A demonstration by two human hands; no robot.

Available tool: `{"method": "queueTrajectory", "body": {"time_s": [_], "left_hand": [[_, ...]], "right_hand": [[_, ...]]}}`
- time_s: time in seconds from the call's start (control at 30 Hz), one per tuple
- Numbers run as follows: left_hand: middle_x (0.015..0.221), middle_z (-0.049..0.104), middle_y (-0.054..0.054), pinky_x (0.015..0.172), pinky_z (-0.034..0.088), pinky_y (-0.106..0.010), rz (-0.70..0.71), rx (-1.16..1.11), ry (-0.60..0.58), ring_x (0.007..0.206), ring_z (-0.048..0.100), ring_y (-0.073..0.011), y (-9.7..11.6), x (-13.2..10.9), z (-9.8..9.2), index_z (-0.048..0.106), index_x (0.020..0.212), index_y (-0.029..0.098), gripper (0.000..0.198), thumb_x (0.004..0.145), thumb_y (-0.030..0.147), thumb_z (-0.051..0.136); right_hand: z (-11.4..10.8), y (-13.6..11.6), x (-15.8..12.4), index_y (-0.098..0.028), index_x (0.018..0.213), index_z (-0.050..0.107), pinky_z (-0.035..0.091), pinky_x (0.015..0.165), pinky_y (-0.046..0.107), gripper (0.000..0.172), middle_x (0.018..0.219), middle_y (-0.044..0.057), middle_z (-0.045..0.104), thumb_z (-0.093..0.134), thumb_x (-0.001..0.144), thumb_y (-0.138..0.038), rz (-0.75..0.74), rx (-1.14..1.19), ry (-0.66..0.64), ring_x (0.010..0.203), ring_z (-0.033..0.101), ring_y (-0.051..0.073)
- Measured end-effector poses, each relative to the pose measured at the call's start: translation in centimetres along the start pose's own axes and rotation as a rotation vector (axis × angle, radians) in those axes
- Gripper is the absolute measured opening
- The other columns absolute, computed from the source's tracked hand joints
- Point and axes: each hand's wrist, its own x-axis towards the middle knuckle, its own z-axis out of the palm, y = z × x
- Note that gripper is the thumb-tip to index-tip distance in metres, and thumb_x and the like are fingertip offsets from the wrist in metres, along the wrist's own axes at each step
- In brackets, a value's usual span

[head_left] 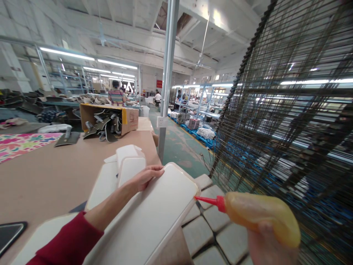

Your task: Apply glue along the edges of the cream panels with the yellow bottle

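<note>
My left hand (149, 176) is closed on the far left edge of a white panel (157, 209) with rounded corners, fingers on its side and thumb near the top. The panel slopes toward me. In my right hand (271, 243) is a squeezed bottle of yellowish glue (261, 209), lying almost level. Its red nozzle (208, 200) points left, and the tip meets the panel's right edge near the far corner. More white pieces (131, 169) lie on the table beyond my left wrist. Part of my right hand is hidden behind the bottle and blurred.
Below the bottle, several pale rounded panels (198, 230) lie in rows. A tall wire-mesh rack (256, 121) leans at the right. A metal post (167, 81) stands past the table (68, 169). An open cardboard box (130, 121) holds grey pieces. A person (116, 96) is farther back.
</note>
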Motion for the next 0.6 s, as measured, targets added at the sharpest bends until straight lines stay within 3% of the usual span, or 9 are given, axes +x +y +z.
{"method": "queueTrajectory", "body": {"time_s": [0.1, 0.3, 0.43, 0.6], "left_hand": [[0.075, 0.071, -0.005, 0.058, 0.051, -0.027, -0.005, -0.026, 0.024, 0.062, 0.064, -0.0165, -0.3, 0.0, -0.3, 0.065, 0.094, 0.014, 0.045, 0.058, 0.034, 0.081], [0.071, 0.068, -0.002, 0.057, 0.05, -0.026, -0.02, -0.054, 0.057, 0.06, 0.063, -0.0153, -0.8, -0.2, -0.8, 0.059, 0.088, 0.016, 0.047, 0.054, 0.038, 0.083], [0.069, 0.066, 0.0, 0.054, 0.047, -0.024, -0.018, -0.049, 0.065, 0.058, 0.06, -0.0127, -1.0, -0.3, -1.1, 0.056, 0.083, 0.017, 0.05, 0.052, 0.043, 0.084], [0.067, 0.063, 0.002, 0.055, 0.046, -0.023, -0.03, -0.029, 0.055, 0.058, 0.058, -0.0111, -1.1, -0.4, -1.7, 0.054, 0.082, 0.017, 0.051, 0.052, 0.046, 0.083]], "right_hand": [[-0.2, 0.8, 0.1, -0.023, 0.091, 0.064, 0.047, 0.089, 0.032, 0.041, 0.099, 0.001, 0.062, 0.081, 0.057, -0.037, 0.039, 0.04, 0.035, 0.094, 0.057, 0.02], [0.1, 1.8, 0.1, -0.026, 0.091, 0.065, 0.048, 0.067, 0.021, 0.038, 0.101, -0.002, 0.061, 0.082, 0.058, -0.034, 0.075, 0.031, 0.042, 0.092, 0.055, 0.016], [0.4, 2.4, 0.0, -0.023, 0.091, 0.065, 0.049, 0.06, 0.024, 0.042, 0.098, 0.001, 0.063, 0.082, 0.054, -0.036, 0.075, -0.039, 0.067, 0.081, 0.057, 0.018], [-0.5, 3.8, -0.3, -0.023, 0.086, 0.065, 0.052, 0.058, 0.033, 0.034, 0.08, 0.004, 0.064, 0.079, 0.058, -0.037, 0.066, -0.153, 0.069, 0.072, 0.06, 0.023]]}}
